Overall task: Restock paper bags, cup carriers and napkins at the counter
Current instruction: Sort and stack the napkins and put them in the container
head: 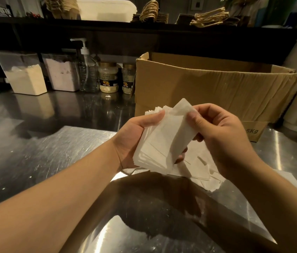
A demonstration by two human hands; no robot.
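White napkins (155,148) sat stacked in the left hand (135,136), gripped above the steel desk (34,152), long axis running away from the person, while the right hand (222,136), just beside, pinched the top sheet's far corner.

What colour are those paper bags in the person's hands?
White, plain with no print, seen in the head view: the bags.
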